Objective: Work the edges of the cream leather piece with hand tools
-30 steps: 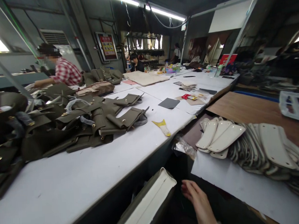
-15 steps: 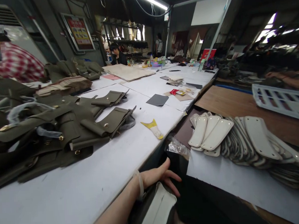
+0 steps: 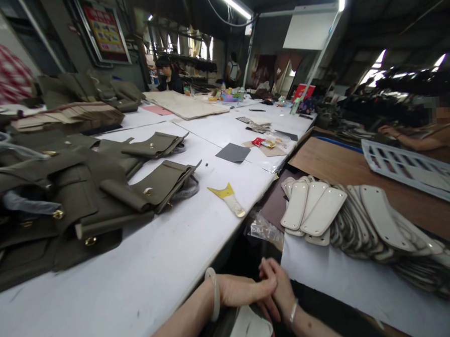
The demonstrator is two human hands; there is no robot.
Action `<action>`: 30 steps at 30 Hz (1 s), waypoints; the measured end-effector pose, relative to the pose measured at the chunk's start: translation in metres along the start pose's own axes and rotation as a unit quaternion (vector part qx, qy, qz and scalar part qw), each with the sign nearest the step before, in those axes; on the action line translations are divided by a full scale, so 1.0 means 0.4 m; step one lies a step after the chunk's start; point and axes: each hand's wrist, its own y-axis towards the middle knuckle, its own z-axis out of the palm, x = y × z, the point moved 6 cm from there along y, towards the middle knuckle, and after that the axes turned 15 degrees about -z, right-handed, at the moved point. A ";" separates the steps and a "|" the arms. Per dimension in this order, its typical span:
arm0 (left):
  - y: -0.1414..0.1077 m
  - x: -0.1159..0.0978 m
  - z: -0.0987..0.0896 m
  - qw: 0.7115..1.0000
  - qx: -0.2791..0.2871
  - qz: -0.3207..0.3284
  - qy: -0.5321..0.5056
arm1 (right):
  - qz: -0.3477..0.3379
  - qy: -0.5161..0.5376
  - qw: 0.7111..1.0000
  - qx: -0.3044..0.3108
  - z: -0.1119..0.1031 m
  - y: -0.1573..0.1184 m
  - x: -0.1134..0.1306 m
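My left hand (image 3: 241,290), with a pale bangle at its wrist, reaches over a dark olive piece with a white panel (image 3: 249,330), likely part of a bag. Its thumb points right and touches my right hand; its fingers are apart from the thumb and hang beside the panel. My right hand (image 3: 281,285) meets it from the right, fingers curled. Whatever they may hold is hidden. The lower part of the olive piece is out of view below.
Olive bags (image 3: 79,191) with gold clasps lie on the white table (image 3: 147,273) at left. A yellow-and-white scrap (image 3: 228,199) lies near its edge. Pale panels with studs (image 3: 380,213) are piled at right, past a gap and a plastic bag (image 3: 265,229). Co-workers sit farther off.
My right hand has come up from the bottom edge to meet my left hand. My left thumb has swung from pointing up to lying across. The view has turned slightly right.
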 end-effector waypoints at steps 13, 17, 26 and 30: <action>-0.018 -0.002 -0.005 0.999 0.001 -0.017 -0.045 | -0.110 -0.275 0.934 0.199 0.090 0.484 0.245; 0.001 0.014 0.003 0.997 0.025 -0.035 -0.062 | -0.087 -0.227 0.942 0.233 -0.030 0.398 0.226; 0.027 0.029 0.005 0.995 0.059 -0.035 -0.078 | 0.147 0.055 0.897 0.414 -0.224 -0.105 0.058; 0.015 0.024 0.010 0.993 0.050 -0.031 -0.099 | 0.195 0.044 0.883 0.426 -0.151 -0.186 0.036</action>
